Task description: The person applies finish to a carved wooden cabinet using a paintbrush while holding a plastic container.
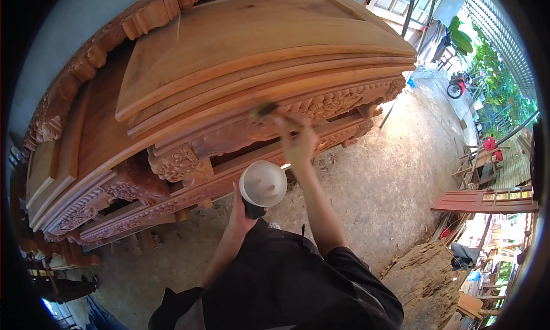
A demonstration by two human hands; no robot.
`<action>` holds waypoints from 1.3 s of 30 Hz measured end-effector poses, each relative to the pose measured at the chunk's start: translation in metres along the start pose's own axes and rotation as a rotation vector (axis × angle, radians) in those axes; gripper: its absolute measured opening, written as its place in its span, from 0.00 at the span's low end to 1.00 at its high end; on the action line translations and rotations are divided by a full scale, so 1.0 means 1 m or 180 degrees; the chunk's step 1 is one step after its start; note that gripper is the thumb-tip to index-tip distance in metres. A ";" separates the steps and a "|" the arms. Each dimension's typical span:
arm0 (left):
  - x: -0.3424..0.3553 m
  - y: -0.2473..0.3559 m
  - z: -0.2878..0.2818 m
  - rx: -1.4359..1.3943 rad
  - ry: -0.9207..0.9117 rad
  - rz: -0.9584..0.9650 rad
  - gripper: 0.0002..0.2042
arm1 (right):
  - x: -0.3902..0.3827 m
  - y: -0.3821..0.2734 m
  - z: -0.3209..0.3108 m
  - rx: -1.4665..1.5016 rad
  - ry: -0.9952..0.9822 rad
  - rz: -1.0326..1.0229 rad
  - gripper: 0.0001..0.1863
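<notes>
My right hand (299, 142) is closed around the handle of a paintbrush (265, 109). The bristles are blurred and lie at the carved wooden apron (344, 100), just below the edge of the tabletop; whether they touch it I cannot tell. With my left hand (240, 214) I hold a round whitish cup (263, 183) close to my body. Finger shapes show dimly through its pale wall, and something dark sits beneath it. Several thick wooden boards (275, 29) with moulded edges lie stacked on the carved furniture.
Carved reddish-brown trim (86, 66) curves along the wall at the left. Concrete floor (372, 186) stretches to the right, where a red motorbike (456, 86) stands far off. A reddish panel (481, 200) and a rough wood slab (427, 281) lie nearer on that side.
</notes>
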State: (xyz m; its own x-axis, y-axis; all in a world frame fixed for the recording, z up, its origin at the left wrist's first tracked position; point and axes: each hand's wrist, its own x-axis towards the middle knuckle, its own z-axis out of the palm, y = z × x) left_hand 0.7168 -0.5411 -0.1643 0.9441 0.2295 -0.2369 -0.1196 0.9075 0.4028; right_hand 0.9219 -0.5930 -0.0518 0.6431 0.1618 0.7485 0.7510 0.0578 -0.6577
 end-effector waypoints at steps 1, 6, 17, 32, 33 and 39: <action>-0.001 0.004 0.001 -0.0013 0.0028 -0.0010 0.35 | 0.008 0.013 -0.015 -0.0324 0.0208 0.0307 0.10; -0.001 0.025 0.004 0.0016 0.0079 0.0257 0.34 | 0.054 0.040 -0.060 -0.0633 0.1086 0.0287 0.09; -0.012 0.057 -0.015 -0.0382 0.0250 0.0624 0.34 | -0.032 -0.079 0.074 0.0104 -0.0988 -0.0288 0.16; -0.078 0.087 -0.031 -0.0228 0.0732 0.1368 0.37 | 0.044 0.023 -0.025 -0.1075 0.0508 -0.0451 0.08; -0.080 0.087 -0.032 -0.0302 0.0767 0.1415 0.37 | 0.048 0.025 -0.032 -0.1326 0.0634 -0.0314 0.09; -0.078 0.082 -0.031 -0.0317 0.0700 0.1479 0.32 | 0.025 0.035 -0.003 -0.0490 0.0493 -0.0726 0.05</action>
State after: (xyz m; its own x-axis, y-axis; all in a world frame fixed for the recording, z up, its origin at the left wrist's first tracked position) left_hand 0.6241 -0.4737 -0.1402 0.6989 0.6746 -0.2376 -0.5491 0.7189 0.4261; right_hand 0.9644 -0.5898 -0.0559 0.4616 0.0091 0.8870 0.8848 -0.0765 -0.4597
